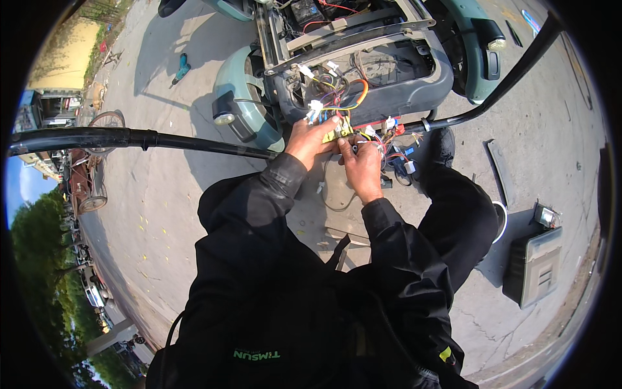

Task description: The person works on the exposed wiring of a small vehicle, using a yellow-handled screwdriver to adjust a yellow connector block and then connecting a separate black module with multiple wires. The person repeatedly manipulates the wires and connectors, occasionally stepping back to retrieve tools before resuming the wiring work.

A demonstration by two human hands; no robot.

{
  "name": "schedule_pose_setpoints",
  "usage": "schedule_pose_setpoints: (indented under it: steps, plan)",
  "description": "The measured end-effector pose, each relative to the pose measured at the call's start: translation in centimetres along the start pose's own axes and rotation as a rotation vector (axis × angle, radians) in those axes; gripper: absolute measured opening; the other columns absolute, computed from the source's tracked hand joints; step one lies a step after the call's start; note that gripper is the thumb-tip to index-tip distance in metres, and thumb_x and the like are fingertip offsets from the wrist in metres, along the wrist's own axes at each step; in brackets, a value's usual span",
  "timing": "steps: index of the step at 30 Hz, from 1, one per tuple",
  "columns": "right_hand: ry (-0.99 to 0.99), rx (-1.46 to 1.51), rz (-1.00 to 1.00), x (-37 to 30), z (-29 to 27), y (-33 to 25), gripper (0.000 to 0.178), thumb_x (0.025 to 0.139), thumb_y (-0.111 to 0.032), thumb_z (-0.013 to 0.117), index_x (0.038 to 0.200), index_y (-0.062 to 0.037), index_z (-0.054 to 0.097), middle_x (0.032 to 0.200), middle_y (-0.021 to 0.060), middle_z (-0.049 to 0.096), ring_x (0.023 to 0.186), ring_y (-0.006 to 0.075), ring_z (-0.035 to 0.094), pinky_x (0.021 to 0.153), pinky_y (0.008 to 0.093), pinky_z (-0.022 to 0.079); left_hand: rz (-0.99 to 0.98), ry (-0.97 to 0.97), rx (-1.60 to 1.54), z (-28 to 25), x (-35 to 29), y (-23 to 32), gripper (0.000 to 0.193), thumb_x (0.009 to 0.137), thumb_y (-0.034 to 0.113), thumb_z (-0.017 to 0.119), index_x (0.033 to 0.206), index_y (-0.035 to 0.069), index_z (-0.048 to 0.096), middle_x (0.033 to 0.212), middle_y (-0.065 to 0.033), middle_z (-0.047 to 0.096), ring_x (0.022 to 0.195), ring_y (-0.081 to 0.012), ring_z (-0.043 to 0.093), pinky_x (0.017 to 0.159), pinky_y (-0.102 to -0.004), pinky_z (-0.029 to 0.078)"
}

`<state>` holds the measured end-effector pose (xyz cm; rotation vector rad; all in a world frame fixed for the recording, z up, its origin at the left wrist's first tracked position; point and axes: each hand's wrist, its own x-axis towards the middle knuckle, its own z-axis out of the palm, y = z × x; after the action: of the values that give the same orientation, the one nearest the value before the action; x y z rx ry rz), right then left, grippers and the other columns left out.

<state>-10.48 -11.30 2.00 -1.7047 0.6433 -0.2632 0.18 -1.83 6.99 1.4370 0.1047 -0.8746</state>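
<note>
hands first: left hand (312,138) and right hand (361,163) are both buried in the wiring bundle (343,97) spilling out of the opened scooter body (363,78). left one has its fingers curled over a small yellowish connector block (341,133), thumb side up near the white plugs (315,107) sitting just above it, so it looks closed on that block. right hand is just beside it, nearly touching, fingers bent in and pinching something small among the red and blue wires (392,150); can't tell exactly which wire or plug it's got, the fingertips are hidden in the tangle. both sleeves are black.

wiring itself hangs at the lower edge of the scooter's open compartment, yellow, orange, purple and red strands looping out, with a few white connectors dangling to the right of the hands. more blue and white plugs (408,167) hang lower, near the person's black shoe (443,148).

other stuff around: a black tube (129,138) runs across from the left and another one angles up to the right. grey-green body panel (532,267) lies on the concrete ground (155,207) well off to the right, a flat grey strip (502,170) near it. teal power drill (181,67) is lying way off on the upper left. bicycle (97,162) parked at the left edge.
</note>
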Motion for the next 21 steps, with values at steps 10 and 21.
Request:
schedule_pose_setpoints:
  steps: [10, 21]
  plan:
    - [-0.001, 0.236, 0.07, -0.46, 0.26, -0.01, 0.027, 0.097, -0.023, 0.063, 0.089, 0.0009, 0.072, 0.067, 0.0105, 0.071, 0.059, 0.0175, 0.067, 0.06, 0.0328, 0.052, -0.039, -0.049, -0.01, -0.25, -0.1, 0.6, 0.036, 0.095, 0.02, 0.07, 0.124, 0.0, 0.061, 0.117, -0.0114, 0.067, 0.102, -0.0225, 0.069, 0.084, -0.0375, 0.061]
    - [0.016, 0.168, 0.056, -0.44, 0.01, 0.06, 0.03, 0.1, -0.024, 0.062, 0.083, -0.0002, 0.069, 0.061, 0.0022, 0.062, 0.053, 0.0079, 0.053, 0.051, 0.0265, 0.042, -0.04, -0.028, -0.001, -0.96, 0.56, -0.21, 0.031, 0.095, 0.019, 0.069, 0.121, 0.003, 0.064, 0.115, -0.0093, 0.069, 0.103, -0.0195, 0.069, 0.083, -0.0354, 0.059]
